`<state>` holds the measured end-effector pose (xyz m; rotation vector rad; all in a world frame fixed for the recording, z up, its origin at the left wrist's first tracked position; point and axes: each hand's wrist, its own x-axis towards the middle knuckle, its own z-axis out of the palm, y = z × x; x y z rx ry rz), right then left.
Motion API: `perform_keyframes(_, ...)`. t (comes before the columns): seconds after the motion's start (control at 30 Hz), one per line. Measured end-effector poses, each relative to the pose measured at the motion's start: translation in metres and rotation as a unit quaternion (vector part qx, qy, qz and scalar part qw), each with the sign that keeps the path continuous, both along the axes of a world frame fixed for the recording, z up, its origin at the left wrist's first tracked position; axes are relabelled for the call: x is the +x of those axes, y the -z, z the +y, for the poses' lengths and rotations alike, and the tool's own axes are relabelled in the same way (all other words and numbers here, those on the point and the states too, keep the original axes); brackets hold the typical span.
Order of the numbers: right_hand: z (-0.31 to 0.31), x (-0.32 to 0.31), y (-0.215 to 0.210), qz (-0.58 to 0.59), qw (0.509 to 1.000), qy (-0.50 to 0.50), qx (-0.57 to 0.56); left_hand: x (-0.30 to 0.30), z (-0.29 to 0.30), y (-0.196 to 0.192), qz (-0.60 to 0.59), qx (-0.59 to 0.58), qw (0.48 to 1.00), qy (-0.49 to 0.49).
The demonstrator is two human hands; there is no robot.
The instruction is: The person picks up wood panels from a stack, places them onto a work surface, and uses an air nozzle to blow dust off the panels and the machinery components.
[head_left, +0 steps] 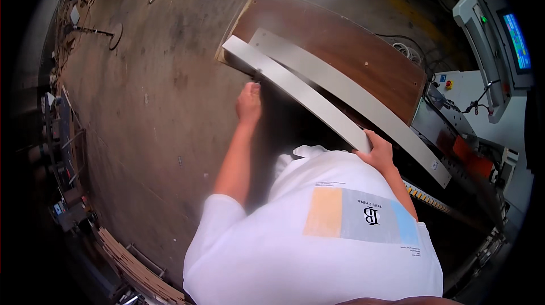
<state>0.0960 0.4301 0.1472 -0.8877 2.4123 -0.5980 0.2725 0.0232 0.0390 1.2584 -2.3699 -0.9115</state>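
A long, narrow white board (304, 96) slants across the near edge of a brown wooden tabletop (318, 21). Its near end is gripped by my right hand (376, 151), whose fingers wrap round the edge close to my white shirt. My left hand (248, 103) is closed, off the tabletop's near left corner and a little apart from the board. A small dark bit shows at its fingertips, too unclear to name. Behind the first board lies a second pale board (352, 95), its right end reaching past the tabletop and marked with small holes.
At the right stands a machine with a grey control panel (482, 32), a lit screen and a red-and-yellow stop button (449, 84). Cables coil (402, 49) behind the tabletop. Stacked brown strips (136, 265) lie at the lower left. A round-based stand (115, 37) is on the concrete floor.
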Motion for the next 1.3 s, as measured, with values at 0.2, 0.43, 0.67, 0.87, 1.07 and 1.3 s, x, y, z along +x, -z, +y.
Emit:
perform_keyframes(0.2, -0.004, 0.012, 0.002, -0.061, 0.998, 0.026, 0.002, -0.013, 0.039, -0.045, -0.030, -0.007, 0.987, 0.157)
perform_keyframes(0.43, -0.009, 0.010, 0.002, -0.046, 0.999, 0.024, 0.005, -0.028, -0.125, -0.024, -0.162, -0.043, 0.986, -0.014)
perform_keyframes(0.67, -0.023, 0.008, -0.008, -0.062, 0.997, 0.034, 0.015, -0.027, -0.230, -0.005, -0.178, -0.044, 0.978, -0.101)
perform_keyframes(0.87, -0.026, 0.003, -0.030, -0.080, 0.995, 0.021, 0.053, -0.023, -0.217, 0.011, -0.024, -0.058, 0.992, -0.113)
perform_keyframes(1.07, 0.005, -0.006, -0.005, -0.269, 0.955, 0.122, -0.018, -0.030, -0.189, 0.002, 0.074, -0.148, 0.986, -0.028)
perform_keyframes(1.3, 0.012, -0.007, -0.006, -0.292, 0.950, 0.109, -0.037, -0.033, -0.146, 0.006, -0.001, -0.233, 0.972, -0.039)
